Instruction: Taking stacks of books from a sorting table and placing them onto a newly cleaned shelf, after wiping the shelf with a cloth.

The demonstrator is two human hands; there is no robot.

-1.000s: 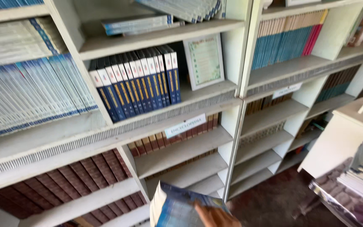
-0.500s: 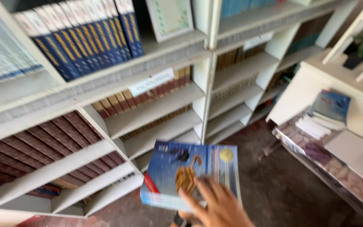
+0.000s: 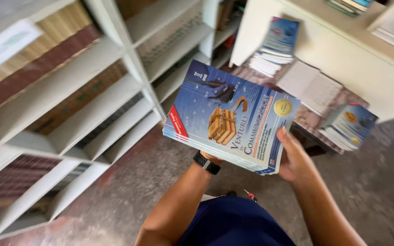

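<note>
We are now holding a thin stack of glossy blue paperback books [image 3: 229, 118] in plain view, where a second ago it was only rising from below. Our left hand [image 3: 208, 157], mostly hidden, is supporting it underneath while our right hand [image 3: 295, 159] is clasping its near edge, thumb on the cover. It is hovering beside the white wooden bookshelf [image 3: 92, 109], above the floor.

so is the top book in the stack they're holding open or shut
Shut. The top blue book lies flat with its front cover facing up on the stack, held by the left hand underneath and the right hand at its edge.
</note>
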